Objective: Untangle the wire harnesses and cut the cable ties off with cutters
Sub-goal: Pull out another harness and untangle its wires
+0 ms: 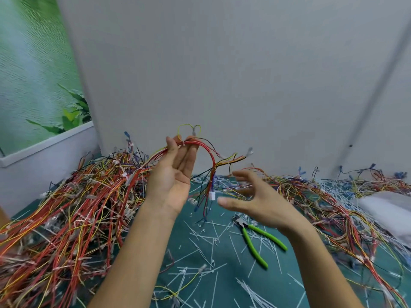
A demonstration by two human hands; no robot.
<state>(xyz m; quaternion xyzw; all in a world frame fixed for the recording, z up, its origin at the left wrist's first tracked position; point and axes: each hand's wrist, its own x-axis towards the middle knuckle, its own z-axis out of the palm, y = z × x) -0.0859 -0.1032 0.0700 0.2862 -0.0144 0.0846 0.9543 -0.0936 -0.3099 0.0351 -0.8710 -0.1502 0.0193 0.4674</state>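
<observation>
My left hand [175, 172] is raised, palm toward me, and pinches a red wire harness [209, 154] at its fingertips. The harness arches over to the right, and its ends, with a white connector [211, 195], hang above the mat. A white cable tie [184, 142] shows on it at my fingertips. My right hand [253, 198] hovers lower right of the hanging ends, fingers spread, motion-blurred, holding nothing. The green-handled cutters [259, 241] lie on the green mat [213, 218] just below my right hand.
A big tangled pile of harnesses [66, 214] fills the left side, and the held harness runs back into it. Another pile [338, 201] spreads along the right. Several cut white ties [200, 252] litter the mat. A white bag [391, 210] lies far right. A grey wall stands close behind.
</observation>
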